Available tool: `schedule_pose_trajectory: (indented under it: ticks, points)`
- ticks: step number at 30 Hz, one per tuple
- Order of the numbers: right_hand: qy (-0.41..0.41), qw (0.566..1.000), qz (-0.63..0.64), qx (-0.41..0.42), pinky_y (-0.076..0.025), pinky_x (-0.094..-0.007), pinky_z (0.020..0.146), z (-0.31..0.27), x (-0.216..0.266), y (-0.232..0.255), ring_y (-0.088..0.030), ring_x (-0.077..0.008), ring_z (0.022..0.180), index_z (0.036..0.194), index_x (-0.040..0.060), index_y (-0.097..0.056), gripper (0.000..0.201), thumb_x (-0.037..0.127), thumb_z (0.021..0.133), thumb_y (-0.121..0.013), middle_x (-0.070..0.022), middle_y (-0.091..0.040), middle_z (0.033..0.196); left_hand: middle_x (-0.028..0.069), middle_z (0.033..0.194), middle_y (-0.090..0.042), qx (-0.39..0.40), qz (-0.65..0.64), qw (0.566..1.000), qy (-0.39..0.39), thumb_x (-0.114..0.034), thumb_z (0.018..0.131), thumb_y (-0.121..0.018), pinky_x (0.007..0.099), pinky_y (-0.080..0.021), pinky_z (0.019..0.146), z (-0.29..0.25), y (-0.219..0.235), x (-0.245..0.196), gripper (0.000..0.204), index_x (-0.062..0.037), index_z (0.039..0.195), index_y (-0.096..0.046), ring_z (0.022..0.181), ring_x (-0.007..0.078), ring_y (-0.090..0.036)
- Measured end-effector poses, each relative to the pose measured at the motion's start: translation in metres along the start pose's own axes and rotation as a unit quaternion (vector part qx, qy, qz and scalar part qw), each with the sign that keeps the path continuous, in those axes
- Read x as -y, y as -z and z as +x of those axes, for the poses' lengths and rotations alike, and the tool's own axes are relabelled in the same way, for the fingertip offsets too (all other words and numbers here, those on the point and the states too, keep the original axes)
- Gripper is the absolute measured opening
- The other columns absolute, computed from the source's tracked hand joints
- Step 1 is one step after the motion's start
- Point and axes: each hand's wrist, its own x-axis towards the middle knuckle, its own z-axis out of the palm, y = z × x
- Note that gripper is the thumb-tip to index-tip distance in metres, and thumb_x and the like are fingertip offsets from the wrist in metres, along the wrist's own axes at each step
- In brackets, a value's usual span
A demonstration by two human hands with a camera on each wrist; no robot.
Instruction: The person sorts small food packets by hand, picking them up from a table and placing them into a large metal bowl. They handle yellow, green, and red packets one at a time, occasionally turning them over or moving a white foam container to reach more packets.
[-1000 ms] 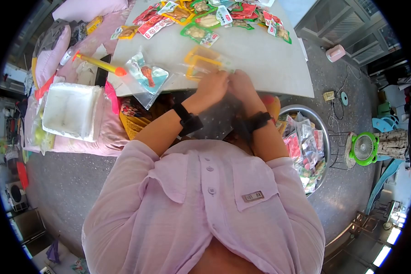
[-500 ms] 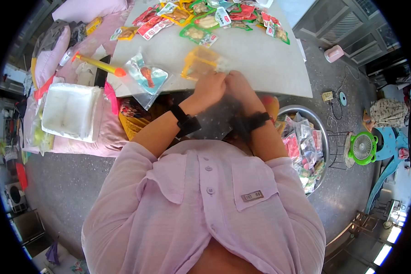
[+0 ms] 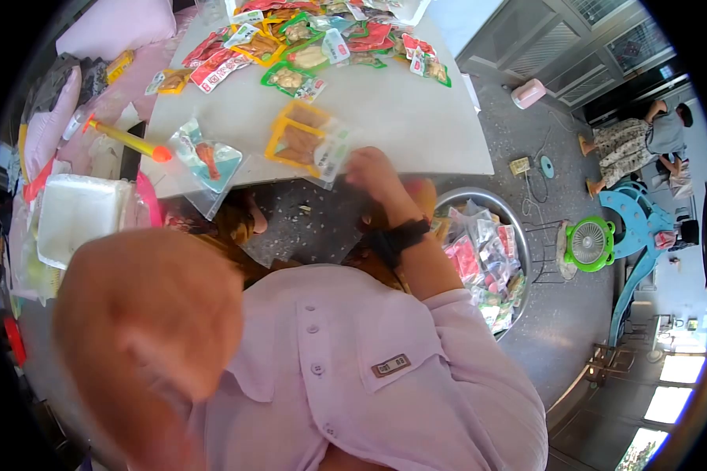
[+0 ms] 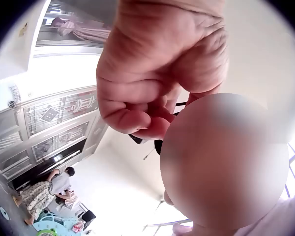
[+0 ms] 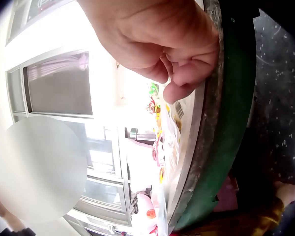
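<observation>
The left hand (image 3: 145,314) is raised close to the head camera and looks big and blurred there. In the left wrist view its fingers (image 4: 137,118) are curled into the palm, and I see nothing inside them. Further right, on the white worktop (image 3: 416,125), a clear bag with a blue and orange snack (image 3: 204,161) lies near the front edge, beside a yellow stick with an orange tip (image 3: 126,140). Next comes the clear bag with yellow packets (image 3: 306,143), also lying at the front edge. The right hand (image 3: 373,174) is just beside it, at the bag's right corner. In the right wrist view its fingertips (image 5: 179,73) are pressed together at the worktop edge, but I cannot tell if they pinch the plastic. A metal basin (image 3: 518,235) with many packets stands on the floor, to the right.
</observation>
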Motion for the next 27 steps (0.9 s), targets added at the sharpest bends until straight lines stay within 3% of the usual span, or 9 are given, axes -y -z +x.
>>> schedule_pose_trajectory:
  ticks: [3, 11, 27]
  points:
    - [-0.007, 1.0, -0.001, -0.018, -0.04, -0.0193, 0.042, -0.006, 0.007, -0.004, -0.052, -0.0112, 0.05, 0.097, 0.0003, -0.045, 0.024, 0.014, 0.077, -0.046, -0.0063, -0.053, 0.073, 0.0072, 0.075, -0.055, -0.042, 0.019, 0.998, 0.038, -0.009, 0.064, -0.067, 0.0265, -0.043, 0.052, 0.009, -0.026, -0.032, 0.029, -0.0042, 0.09, -0.056, 0.064, 0.0177, -0.056]
    - [-0.001, 1.0, 0.01, -0.019, -0.038, -0.0189, 0.04, -0.01, 0.009, -0.007, -0.051, -0.0104, 0.049, 0.093, 0.0009, -0.045, 0.019, 0.012, 0.078, -0.045, -0.0052, -0.052, 0.071, 0.0071, 0.074, -0.055, -0.056, 0.083, 0.993, -0.066, -0.009, 0.065, -0.066, 0.0263, -0.042, 0.051, 0.015, -0.053, -0.018, 0.026, -0.0044, 0.089, -0.056, 0.064, 0.0175, -0.055]
    - [-0.007, 1.0, -0.007, -0.022, -0.038, -0.0203, 0.043, -0.011, 0.01, -0.008, -0.049, -0.0114, 0.051, 0.089, 0.0006, -0.048, 0.018, 0.014, 0.078, -0.044, -0.0049, -0.051, 0.071, 0.007, 0.073, -0.054, -0.076, 0.111, 0.985, -0.111, -0.01, 0.067, -0.063, 0.0258, -0.04, 0.05, 0.01, -0.055, -0.002, 0.022, -0.0049, 0.087, -0.056, 0.062, 0.017, -0.054]
